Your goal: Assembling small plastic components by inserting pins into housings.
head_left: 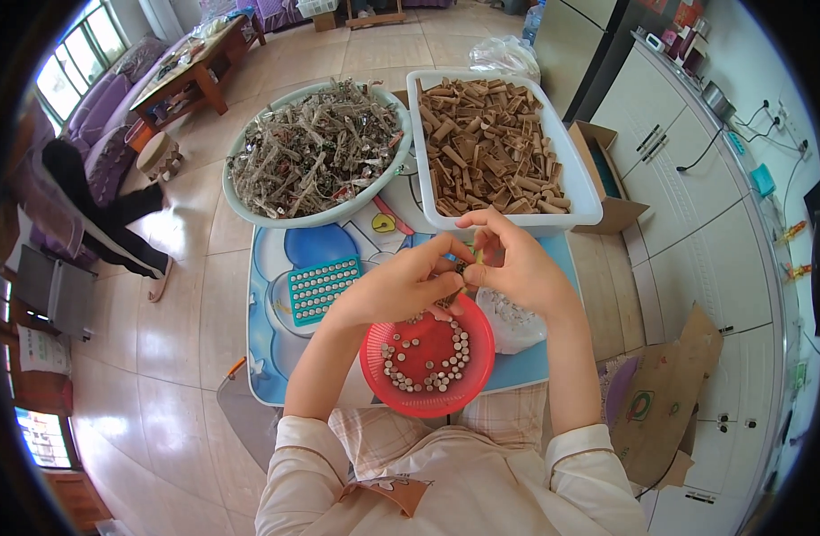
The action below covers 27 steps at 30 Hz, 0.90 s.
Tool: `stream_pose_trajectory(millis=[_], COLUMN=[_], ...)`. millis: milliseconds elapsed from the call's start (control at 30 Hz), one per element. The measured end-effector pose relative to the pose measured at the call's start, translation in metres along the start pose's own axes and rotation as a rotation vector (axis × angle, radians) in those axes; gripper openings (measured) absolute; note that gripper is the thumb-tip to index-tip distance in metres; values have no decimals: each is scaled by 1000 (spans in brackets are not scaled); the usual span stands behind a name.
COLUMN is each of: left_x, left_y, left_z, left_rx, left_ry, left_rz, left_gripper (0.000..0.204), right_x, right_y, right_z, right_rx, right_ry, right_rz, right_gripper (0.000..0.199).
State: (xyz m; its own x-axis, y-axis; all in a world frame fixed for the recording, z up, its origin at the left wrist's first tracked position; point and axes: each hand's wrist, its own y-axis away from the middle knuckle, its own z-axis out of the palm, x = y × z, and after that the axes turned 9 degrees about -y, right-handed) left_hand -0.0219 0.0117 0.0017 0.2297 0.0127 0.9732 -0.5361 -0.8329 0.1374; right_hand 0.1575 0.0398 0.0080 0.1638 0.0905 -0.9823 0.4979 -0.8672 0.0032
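My left hand [401, 286] and my right hand [517, 268] meet above a red round basket [374, 371], and both pinch a small brown-and-grey piece [461, 268] between their fingertips. The basket holds several small round silver and brown parts. It rests on my lap at the near edge of a low blue table [267, 277]. Just right of the basket lies a clear plastic bag [513, 326] of small pale parts, partly under my right wrist.
A pale round basin [240, 201] is full of grey-brown scraps. A white rectangular tub [575, 174] holds brown cardboard tubes. A teal perforated tray [320, 288] lies on the table. A cardboard box [606, 170] and white cabinets [696, 223] are right. A seated person's legs [115, 232] are left.
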Motion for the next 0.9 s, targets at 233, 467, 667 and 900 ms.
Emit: stream_pose_trajectory(millis=[233,467,667,900], left_x=[5,-1,1,0], left_y=[-8,-9,-10,-4], left_z=[5,-3,-7,-13], left_rx=[14,-20,13,98], left_ry=[125,162,163,356], left_rz=[-6,23,40,67], left_gripper=[17,20,21,23], right_x=[34,36,36,54], right_y=[-6,-7,-10,-89], right_z=[0,11,17,-44], right_rx=[-98,-44,-3,620], right_ry=[-508,-588,-692,-59], right_rz=[-22,-64,-110,-279], right_gripper=[48,49,41,14])
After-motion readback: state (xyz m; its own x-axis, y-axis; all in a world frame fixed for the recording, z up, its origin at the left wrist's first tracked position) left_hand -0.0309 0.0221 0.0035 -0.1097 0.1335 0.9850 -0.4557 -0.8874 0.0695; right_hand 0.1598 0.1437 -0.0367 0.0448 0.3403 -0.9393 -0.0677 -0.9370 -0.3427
